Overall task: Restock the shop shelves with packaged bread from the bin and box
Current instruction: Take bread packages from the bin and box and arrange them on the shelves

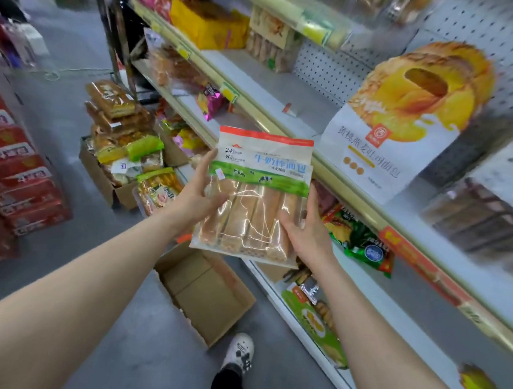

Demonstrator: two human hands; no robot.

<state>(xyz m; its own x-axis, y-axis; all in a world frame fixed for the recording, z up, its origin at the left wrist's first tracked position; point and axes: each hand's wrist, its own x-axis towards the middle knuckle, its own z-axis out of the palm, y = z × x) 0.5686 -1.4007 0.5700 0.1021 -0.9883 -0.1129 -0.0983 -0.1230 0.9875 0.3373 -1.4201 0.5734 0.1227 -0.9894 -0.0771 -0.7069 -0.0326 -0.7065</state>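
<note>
Packet of milk bread sticks (257,200) held upright in mid-air by both hands, in front of a shop shelf (259,81). The left hand (197,191) grasps the packet's left edge, fingers (209,161) running up its side and thumb laid across the clear front. The right hand (308,233) grasps the lower right part, thumb on the front, the other fingers hidden behind. On the shelf, just right of the packet, stands a tall white toast bag (387,156) printed with yellow bread. Below, on the grey floor (145,356), an open cardboard box (208,290) lies near a white shoe (240,351). Further back on the left, a second box (106,180) is heaped with wrapped loaves (111,98).
</note>
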